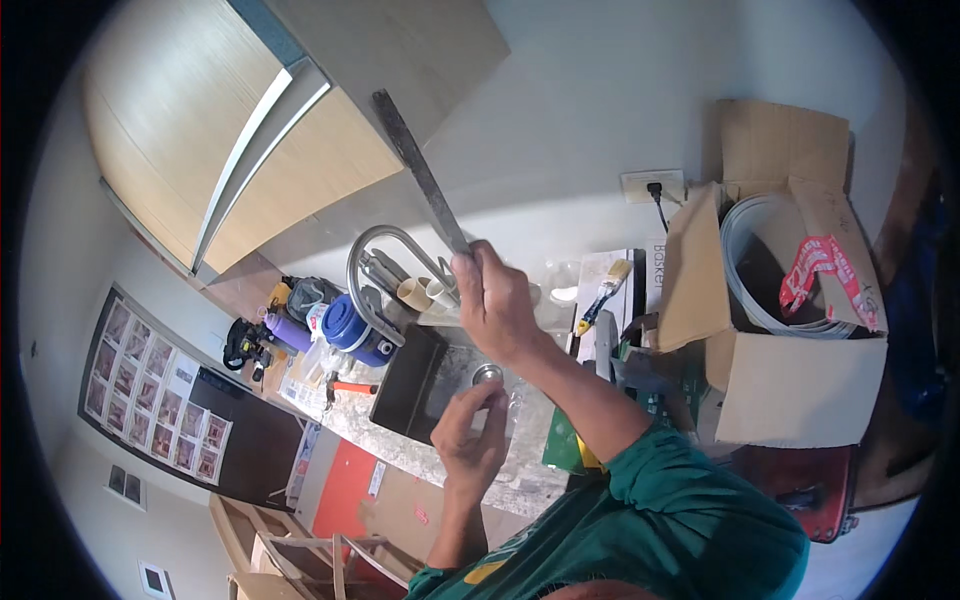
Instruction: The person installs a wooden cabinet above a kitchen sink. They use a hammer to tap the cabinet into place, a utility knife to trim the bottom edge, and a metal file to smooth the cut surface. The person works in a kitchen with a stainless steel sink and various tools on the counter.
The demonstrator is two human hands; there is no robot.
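Observation:
My right hand [495,305] grips a long, dark, flat metal bar [415,155] by its lower end, raised at a slant above the counter, its far end toward the upper cabinet. My left hand [468,435] is lower, over the stainless sink [407,383], its thumb and fingertips drawn together; what they hold, if anything, I cannot make out. Just above that hand shows the round metal drain [488,372]. A curved steel faucet [356,265] arches at the sink's back left.
An open cardboard box [790,385] with coiled white tubing stands right. A paintbrush [605,295] lies beside the sink. A hammer [352,387], blue jug [348,330] and other items crowd the left counter [315,388]. A wooden cabinet [170,120] hangs upper left. Wooden frames [305,545] stand below.

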